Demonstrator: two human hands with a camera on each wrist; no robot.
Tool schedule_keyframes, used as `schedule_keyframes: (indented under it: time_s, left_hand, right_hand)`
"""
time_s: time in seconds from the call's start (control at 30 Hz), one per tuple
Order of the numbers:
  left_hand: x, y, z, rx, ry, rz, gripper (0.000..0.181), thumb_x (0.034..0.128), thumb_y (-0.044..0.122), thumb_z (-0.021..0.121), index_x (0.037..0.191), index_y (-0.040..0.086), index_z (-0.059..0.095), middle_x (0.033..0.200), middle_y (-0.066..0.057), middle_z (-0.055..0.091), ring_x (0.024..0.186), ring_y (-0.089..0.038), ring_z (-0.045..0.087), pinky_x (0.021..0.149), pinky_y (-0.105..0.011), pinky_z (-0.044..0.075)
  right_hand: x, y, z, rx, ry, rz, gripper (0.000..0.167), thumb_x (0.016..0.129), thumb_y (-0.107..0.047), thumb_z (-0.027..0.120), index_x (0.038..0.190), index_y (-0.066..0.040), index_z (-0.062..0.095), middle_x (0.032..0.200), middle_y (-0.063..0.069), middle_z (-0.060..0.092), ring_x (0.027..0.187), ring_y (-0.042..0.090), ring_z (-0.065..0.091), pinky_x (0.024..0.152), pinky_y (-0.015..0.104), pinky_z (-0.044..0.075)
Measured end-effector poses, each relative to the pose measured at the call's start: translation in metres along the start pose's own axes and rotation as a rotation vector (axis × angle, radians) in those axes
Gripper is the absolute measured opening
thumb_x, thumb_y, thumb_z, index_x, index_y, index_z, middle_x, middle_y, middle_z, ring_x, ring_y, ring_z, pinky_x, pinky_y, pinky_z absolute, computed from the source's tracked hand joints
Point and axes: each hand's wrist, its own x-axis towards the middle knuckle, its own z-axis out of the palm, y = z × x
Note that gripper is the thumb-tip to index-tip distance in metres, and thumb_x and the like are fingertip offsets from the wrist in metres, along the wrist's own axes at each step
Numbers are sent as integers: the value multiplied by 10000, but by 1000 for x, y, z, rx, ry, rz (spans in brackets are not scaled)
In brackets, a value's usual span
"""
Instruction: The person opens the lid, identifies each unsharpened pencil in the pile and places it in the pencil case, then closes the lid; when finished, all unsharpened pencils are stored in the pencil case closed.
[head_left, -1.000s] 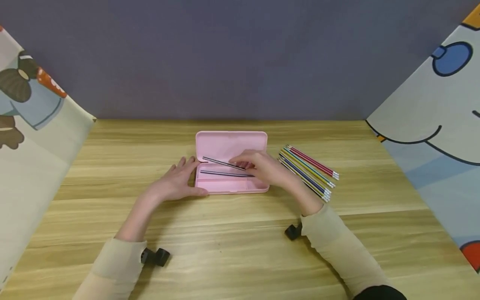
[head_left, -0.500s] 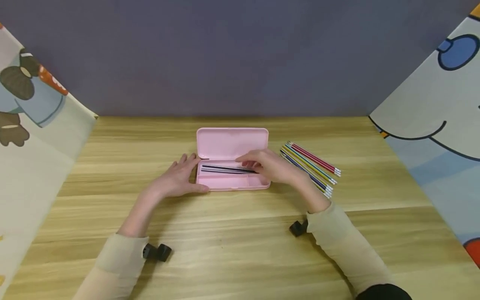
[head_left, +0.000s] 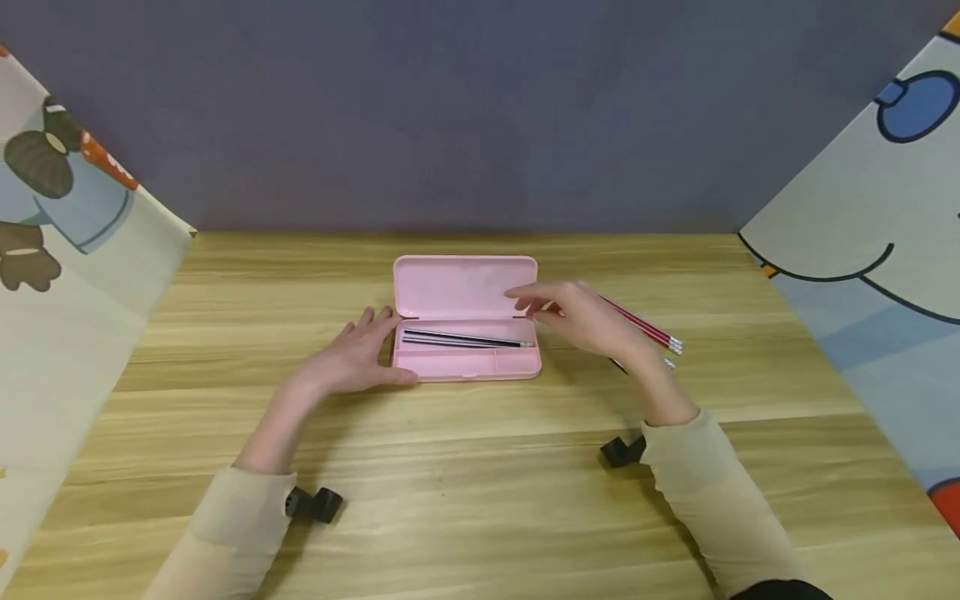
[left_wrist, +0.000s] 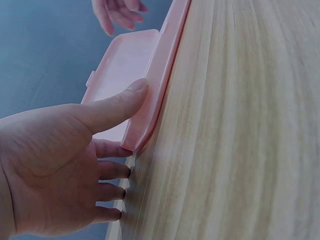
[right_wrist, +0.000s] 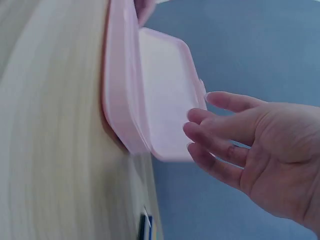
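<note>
A pink pencil case (head_left: 450,365) lies with its lid (head_left: 457,287) raised at the back. Dark striped pencils (head_left: 457,337) rest in its long rear compartment. The left hand (head_left: 352,357) is spread at the case's left end, thumb at the front corner; in the left wrist view that hand (left_wrist: 60,160) touches the case (left_wrist: 155,95). Above and right of the case, the right hand (head_left: 581,317) holds nothing, its fingers loosely bent. The right wrist view shows the same hand (right_wrist: 270,145) with fingers apart beside the lid (right_wrist: 167,95).
Several colored pencils with white ends, red ones (head_left: 652,329) among them, lie right of the case on the wooden table (head_left: 450,500), partly hidden under the right hand. A dark grey panel (head_left: 465,117) stands behind, with cartoon-printed panels on both sides.
The right hand has let go of a striped pencil, which now lies in the rear compartment, and has moved right toward the loose pencils. The left hand has stayed at the case.
</note>
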Motion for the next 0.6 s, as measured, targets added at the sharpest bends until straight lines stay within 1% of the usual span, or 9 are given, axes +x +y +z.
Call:
schedule_keyframes:
  time_s: [0.07, 0.13, 0.2, 0.23, 0.3, 0.37, 0.43, 0.47, 0.6]
  left_hand:
    - [0, 0, 0, 3, -1, -3, 995, 900, 519, 743, 1633, 78, 235, 1692, -316, 94, 1577, -531, 2, 1289, -676, 33]
    - [0, 0, 1, 2, 1, -5, 1006, 901, 519, 741, 1633, 59, 225, 1694, -313, 94, 1577, -530, 2, 1290, -673, 33]
    - [0, -1, 2, -2, -2, -8, 1010, 904, 516, 739, 1635, 53, 217, 1696, -308, 90, 1578, -527, -4, 1290, -672, 31]
    - [0, -1, 2, -2, -3, -10, 1010, 904, 516, 738, 1635, 55, 216, 1697, -306, 91, 1579, -525, -4, 1291, -670, 30]
    - [-1, -2, 3, -3, -6, -14, 1005, 904, 521, 736, 1637, 68, 220, 1698, -304, 92, 1580, -523, -4, 1292, -669, 30]
    - [-1, -2, 4, -2, -6, -16, 1002, 901, 521, 739, 1638, 80, 224, 1697, -304, 92, 1580, -523, -3, 1292, -670, 32]
    - [-2, -2, 3, 0, -2, -11, 995, 897, 523, 743, 1636, 92, 234, 1694, -309, 97, 1578, -527, 3, 1290, -673, 36]
    - [-1, -3, 2, 1, 0, -7, 987, 896, 521, 744, 1635, 102, 241, 1692, -314, 99, 1576, -532, 6, 1288, -678, 39]
    - [-1, -3, 1, 1, 2, 6, 965, 898, 521, 742, 1632, 130, 253, 1690, -320, 95, 1578, -530, 4, 1286, -683, 44]
  right_hand:
    - [-5, 5, -6, 17, 39, 16, 413, 1008, -2, 596, 1407, -100, 632, 1223, 142, 747, 1084, 249, 719, 915, 430, 606]
    - [-12, 13, -12, 52, 83, 38, 411, 1015, -38, 606, 1420, -105, 621, 1241, 135, 739, 1098, 246, 708, 915, 392, 599]
    - [-19, 22, -17, 95, 122, 45, 423, 1016, -57, 615, 1436, -112, 607, 1249, 139, 733, 1112, 267, 698, 922, 316, 592]
    - [-23, 28, -19, 114, 140, 56, 431, 1018, -70, 619, 1444, -131, 601, 1253, 132, 730, 1116, 278, 694, 923, 269, 586]
    - [-33, 39, -23, 157, 161, 87, 456, 1020, -102, 629, 1468, -172, 578, 1284, 131, 713, 1126, 243, 688, 924, 189, 568]
    - [-44, 52, -28, 171, 164, 108, 479, 1026, -119, 625, 1491, -203, 550, 1310, 152, 696, 1125, 220, 680, 920, 139, 547]
    - [-55, 64, -33, 162, 154, 144, 496, 1031, -142, 622, 1511, -211, 522, 1343, 169, 673, 1114, 153, 667, 900, 121, 536]
    - [-59, 69, -35, 156, 145, 153, 505, 1031, -140, 621, 1521, -194, 510, 1354, 186, 662, 1110, 118, 660, 893, 117, 537]
    - [-74, 88, -40, 111, 108, 149, 533, 1014, -92, 637, 1526, -86, 488, 1339, 224, 653, 1087, 105, 665, 860, 95, 537]
